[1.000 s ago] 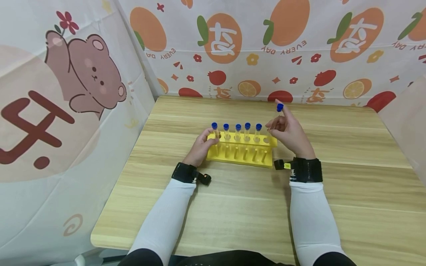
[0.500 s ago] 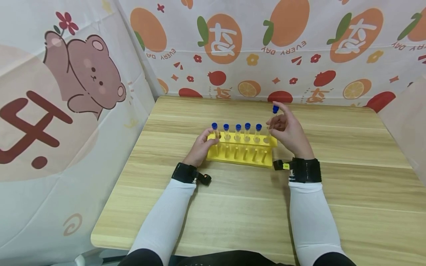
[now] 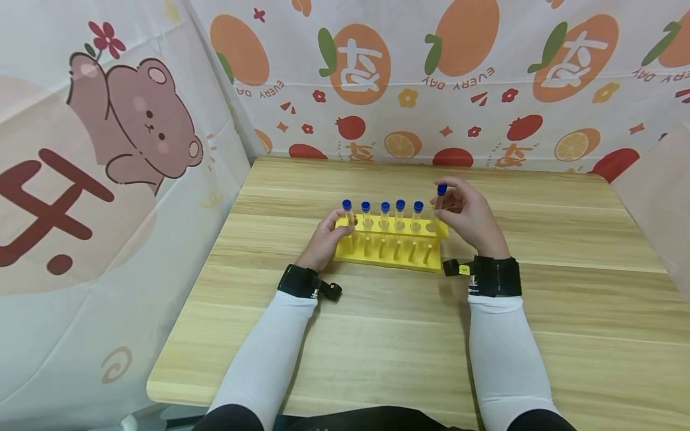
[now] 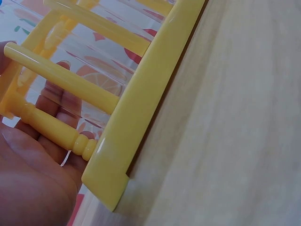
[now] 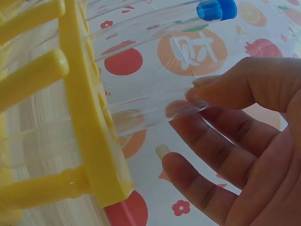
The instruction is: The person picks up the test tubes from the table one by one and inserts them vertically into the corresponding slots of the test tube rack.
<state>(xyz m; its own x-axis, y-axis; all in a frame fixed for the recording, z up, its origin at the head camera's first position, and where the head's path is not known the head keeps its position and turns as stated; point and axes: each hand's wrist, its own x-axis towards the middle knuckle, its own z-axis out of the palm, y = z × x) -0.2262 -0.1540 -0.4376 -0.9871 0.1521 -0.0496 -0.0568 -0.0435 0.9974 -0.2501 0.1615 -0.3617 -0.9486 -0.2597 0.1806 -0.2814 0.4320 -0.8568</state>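
Note:
A yellow test tube rack (image 3: 389,263) stands on the table, with several clear blue-capped test tubes (image 3: 400,216) upright in its row of holes. My left hand (image 3: 321,241) grips the rack's left end, thumb at the front; in the left wrist view, fingers show behind the yellow end post (image 4: 51,127). At the right end, my right hand (image 3: 474,220) pinches another clear test tube (image 5: 141,115) between thumb and fingers. This tube passes through the rightmost hole, its lower part visible below the rack's top bar (image 5: 91,108). Its blue cap (image 3: 442,189) sits above the thumb.
The wooden table (image 3: 388,341) extends around the rack on all sides. A printed fabric backdrop (image 3: 302,66) hangs behind the table's far edge, and another printed cloth (image 3: 108,239) hangs at the left. Wrist cameras (image 3: 331,291) are strapped to both wrists.
The test tube in my right hand has moved left and sunk lower into the rightmost hole, its blue cap coming down. My left hand has stayed on the rack.

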